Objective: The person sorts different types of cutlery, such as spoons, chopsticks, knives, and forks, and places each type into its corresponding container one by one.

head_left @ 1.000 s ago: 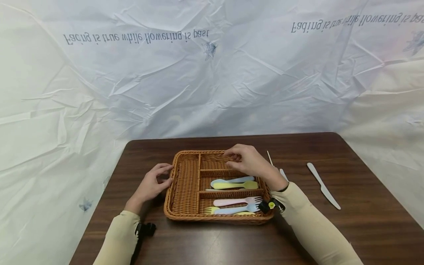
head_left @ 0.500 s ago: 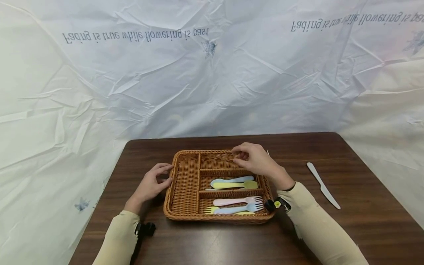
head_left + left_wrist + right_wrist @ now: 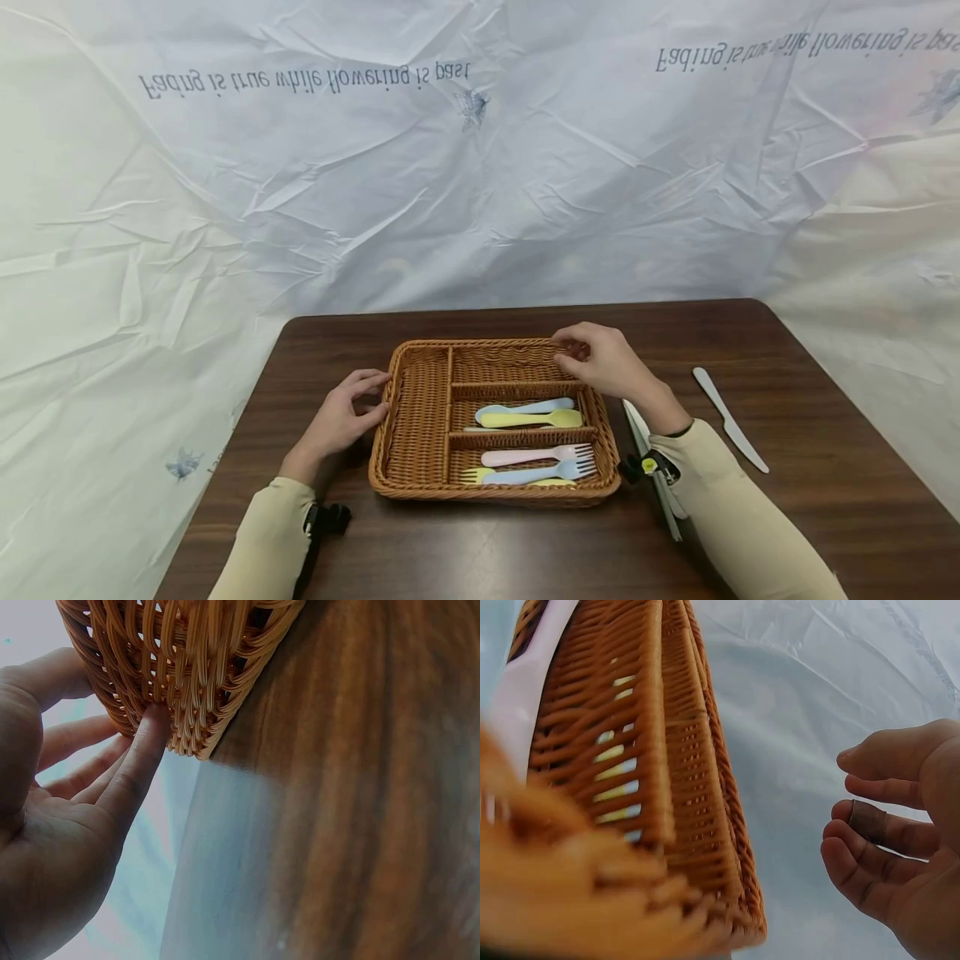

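A brown wicker basket (image 3: 416, 417) with several compartments lies on the table. My left hand (image 3: 341, 417) touches its left wall with extended fingers; in the left wrist view, a fingertip (image 3: 154, 720) presses the weave. Over the back right corner hovers my right hand (image 3: 615, 367), fingers loosely bent around nothing. The right wrist view shows a brown band (image 3: 867, 820) on one finger. In the middle right compartment lie a yellow spoon (image 3: 566, 418) and a blue spoon (image 3: 546, 407). The front one holds a pink fork (image 3: 517, 457), a blue fork (image 3: 525, 477) and yellow pieces.
A white knife (image 3: 738, 433) lies on the dark wooden table (image 3: 525, 550) at the right. More pale, knife-like pieces (image 3: 670, 504) lie beside the basket, partly hidden under the right forearm. A white printed sheet (image 3: 480, 200) hangs behind and around the table.
My right hand has shifted rightward from above the back compartment to the basket's back right corner. The pale pieces under that forearm show more now. The left hand stays put.
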{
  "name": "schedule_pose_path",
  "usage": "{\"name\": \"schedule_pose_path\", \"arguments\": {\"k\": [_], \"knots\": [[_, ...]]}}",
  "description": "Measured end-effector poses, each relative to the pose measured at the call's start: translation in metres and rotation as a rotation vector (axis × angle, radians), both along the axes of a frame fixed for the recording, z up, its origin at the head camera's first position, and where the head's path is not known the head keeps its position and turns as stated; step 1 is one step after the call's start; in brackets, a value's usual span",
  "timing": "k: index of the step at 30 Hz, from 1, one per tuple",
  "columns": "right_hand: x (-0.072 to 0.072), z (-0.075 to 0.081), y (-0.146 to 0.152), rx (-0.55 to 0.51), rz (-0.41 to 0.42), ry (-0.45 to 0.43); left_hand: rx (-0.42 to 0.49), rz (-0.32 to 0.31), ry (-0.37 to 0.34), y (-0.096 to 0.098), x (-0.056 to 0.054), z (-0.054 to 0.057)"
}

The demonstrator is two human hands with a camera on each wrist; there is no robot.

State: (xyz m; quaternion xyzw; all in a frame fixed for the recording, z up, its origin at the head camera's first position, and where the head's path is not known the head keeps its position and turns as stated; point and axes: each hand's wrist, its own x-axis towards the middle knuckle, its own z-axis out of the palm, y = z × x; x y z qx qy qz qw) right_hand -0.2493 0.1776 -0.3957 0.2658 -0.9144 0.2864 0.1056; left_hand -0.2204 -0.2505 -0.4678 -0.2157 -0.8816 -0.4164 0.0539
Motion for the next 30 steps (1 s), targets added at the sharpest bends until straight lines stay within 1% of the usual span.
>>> {"name": "schedule_pose_path", "arguments": {"k": [6,13,17,23,30], "knots": [[0.000,-0.002,0.011,-0.013,-0.027,-0.003,-0.001,-0.002,0.011,0.000,0.000,-0.001],[-0.002,-0.004,0.025,0.004,-0.091,0.021,0.002,0.005,0.004,-0.001,0.000,0.000],[-0.003,-0.006,0.034,0.023,-0.139,0.004,0.006,0.004,0.006,0.000,0.000,0.000],[-0.002,-0.010,0.051,0.014,-0.224,-0.042,0.008,-0.002,0.005,0.000,0.000,0.000],[0.000,-0.013,0.070,0.008,-0.280,-0.010,0.005,-0.004,-0.004,-0.002,-0.001,-0.001]]}}
